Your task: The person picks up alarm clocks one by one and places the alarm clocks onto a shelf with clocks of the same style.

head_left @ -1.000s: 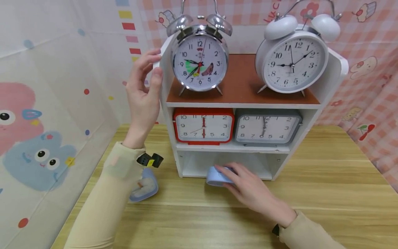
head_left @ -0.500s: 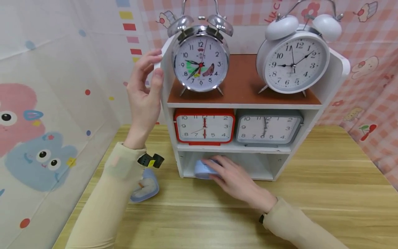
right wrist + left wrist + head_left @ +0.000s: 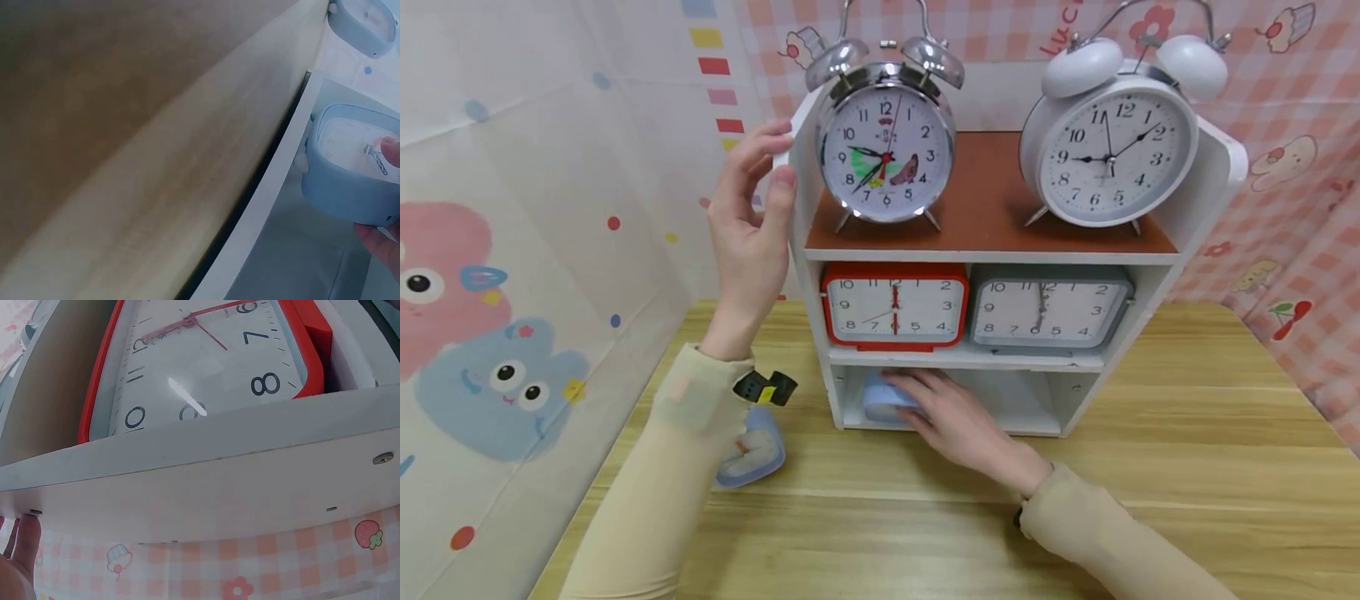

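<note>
My right hand (image 3: 951, 421) grips a small light-blue alarm clock (image 3: 883, 400) inside the bottom compartment of a white shelf (image 3: 966, 358), near its left wall. In the right wrist view a thumb lies over the face of this clock (image 3: 350, 169) and fingers are under its body. At the upper left, my left hand (image 3: 748, 221) holds the front edge of the shelf's left side panel; the left wrist view shows part of this hand (image 3: 22, 562) against the panel. A second light-blue clock (image 3: 752, 450) sits on the table, partly hidden by the left sleeve.
A silver twin-bell clock (image 3: 886, 154) and a white twin-bell clock (image 3: 1108, 154) stand on the brown top level. Red (image 3: 895, 307) and grey (image 3: 1051, 308) rectangular clocks fill the middle compartment. The wooden table (image 3: 1210, 467) meets patterned cloth walls at the left and back.
My right hand has carried the blue clock from in front of the shelf leftward and back into the bottom compartment. My left hand has stayed on the side panel.
</note>
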`<action>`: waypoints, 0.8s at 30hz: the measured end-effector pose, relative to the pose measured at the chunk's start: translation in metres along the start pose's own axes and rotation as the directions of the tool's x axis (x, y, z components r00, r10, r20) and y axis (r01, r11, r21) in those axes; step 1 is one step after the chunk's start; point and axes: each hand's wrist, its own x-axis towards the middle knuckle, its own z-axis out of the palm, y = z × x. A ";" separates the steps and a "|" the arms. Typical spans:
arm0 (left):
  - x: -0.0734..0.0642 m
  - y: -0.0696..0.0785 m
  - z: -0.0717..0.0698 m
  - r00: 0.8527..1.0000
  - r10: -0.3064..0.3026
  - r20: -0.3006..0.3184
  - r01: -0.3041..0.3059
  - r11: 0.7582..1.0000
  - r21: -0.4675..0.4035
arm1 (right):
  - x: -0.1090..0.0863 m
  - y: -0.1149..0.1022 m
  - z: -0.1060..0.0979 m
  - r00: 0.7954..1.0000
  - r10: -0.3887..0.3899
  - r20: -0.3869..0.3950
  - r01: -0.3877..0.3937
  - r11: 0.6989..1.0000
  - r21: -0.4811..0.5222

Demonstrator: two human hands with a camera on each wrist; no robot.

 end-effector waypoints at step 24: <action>0.000 0.000 0.001 1.000 0.020 0.001 -0.020 1.000 0.002 | 0.013 0.004 0.012 0.992 -0.121 -0.033 0.100 0.918 -0.383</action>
